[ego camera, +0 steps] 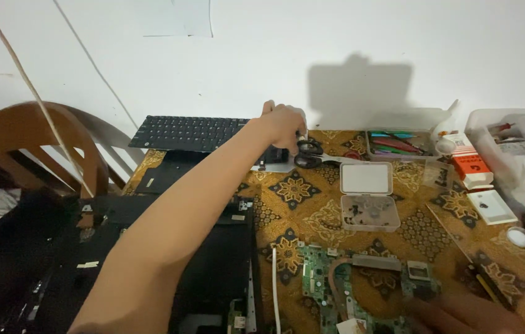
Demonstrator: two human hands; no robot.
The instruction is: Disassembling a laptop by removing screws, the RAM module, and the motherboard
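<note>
My left arm stretches across the table to its far edge. My left hand point(284, 124) hovers with curled fingers over a small black part and a silver plate point(273, 164), just left of black-handled scissors point(313, 155) and right of a detached black keyboard point(188, 133). Whether it grips anything is hidden by the fingers. My right hand point(466, 312) is blurred at the bottom right, lying flat by the edge of a green circuit board point(336, 287) with a copper heat pipe. It holds nothing I can see.
A black laptop chassis point(213, 260) lies under my left arm. A clear box of screws point(367, 198) sits mid-table, with a tray of pens point(395, 143), an orange-white carton point(469, 162) and a plastic bin point(516, 148) behind. A wooden chair point(33, 142) stands at left.
</note>
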